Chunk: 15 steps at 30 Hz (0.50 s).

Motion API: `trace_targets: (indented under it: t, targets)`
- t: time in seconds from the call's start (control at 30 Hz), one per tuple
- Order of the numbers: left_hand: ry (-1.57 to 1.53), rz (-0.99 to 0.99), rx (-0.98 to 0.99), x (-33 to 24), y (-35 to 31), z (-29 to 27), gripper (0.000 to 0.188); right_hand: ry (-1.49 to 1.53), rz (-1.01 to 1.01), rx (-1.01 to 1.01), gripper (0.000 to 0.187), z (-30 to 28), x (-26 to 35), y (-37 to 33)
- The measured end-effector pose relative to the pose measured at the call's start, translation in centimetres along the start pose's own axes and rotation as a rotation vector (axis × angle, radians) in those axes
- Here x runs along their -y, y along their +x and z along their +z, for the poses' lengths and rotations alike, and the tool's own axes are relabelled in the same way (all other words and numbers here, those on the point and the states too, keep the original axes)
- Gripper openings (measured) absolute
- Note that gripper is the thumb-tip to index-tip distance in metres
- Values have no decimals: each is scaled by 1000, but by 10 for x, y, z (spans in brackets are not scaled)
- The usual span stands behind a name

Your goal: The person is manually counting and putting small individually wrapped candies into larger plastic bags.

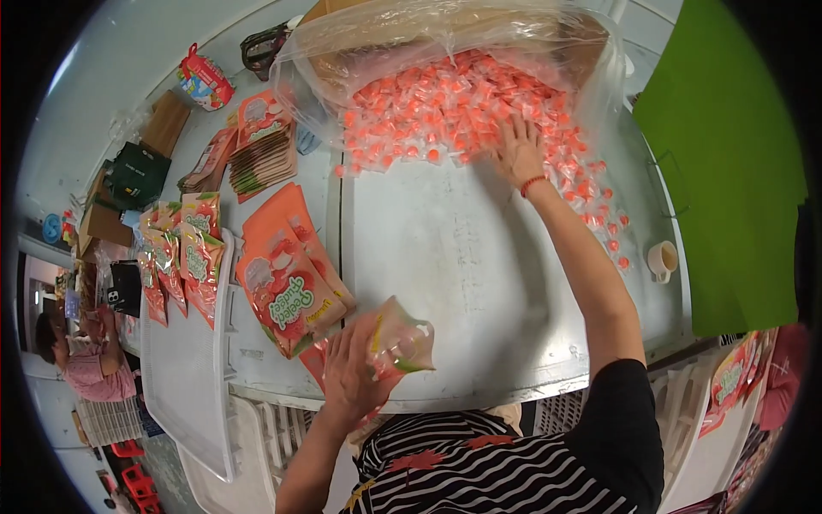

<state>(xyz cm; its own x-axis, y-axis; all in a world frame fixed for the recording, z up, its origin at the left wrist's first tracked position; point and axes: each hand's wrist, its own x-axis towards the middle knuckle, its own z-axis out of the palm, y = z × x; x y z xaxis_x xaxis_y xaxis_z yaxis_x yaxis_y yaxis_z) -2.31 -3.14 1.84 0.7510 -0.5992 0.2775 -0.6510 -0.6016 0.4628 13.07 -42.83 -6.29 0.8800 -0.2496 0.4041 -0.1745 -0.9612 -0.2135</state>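
Note:
My left hand [349,370] is wrapped round a pink candy pouch [401,344] near the table's front edge, its far end tilted up to the right. The pouch's mouth and what is in it cannot be made out. Farther off, my right hand [519,152] lies with fingers spread on the near edge of a heap of wrapped red candies [454,98]. The heap spills from a clear plastic bag [591,47] lying at the back. Just left of my left hand, flat printed pouches [287,278] are stacked on the table.
More pouch stacks [257,163] stand at the far left. Plump pouches [201,248] rest by a white tray [184,385]. A roll of tape [661,259] sits near the right edge, beside a green panel [728,180]. Another person [94,368] is at the far left.

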Motion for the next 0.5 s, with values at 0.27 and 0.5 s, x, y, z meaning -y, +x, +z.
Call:
trace_targets:
  t: [0.27, 0.5]
  targets:
    - [103, -112, -156, 14, -32, 3, 89, -83, 133, -63, 62, 47, 70, -50]
    - [47, -201, -175, 24, -33, -1, 92, 351, -119, -74, 41, 8, 87, -109]
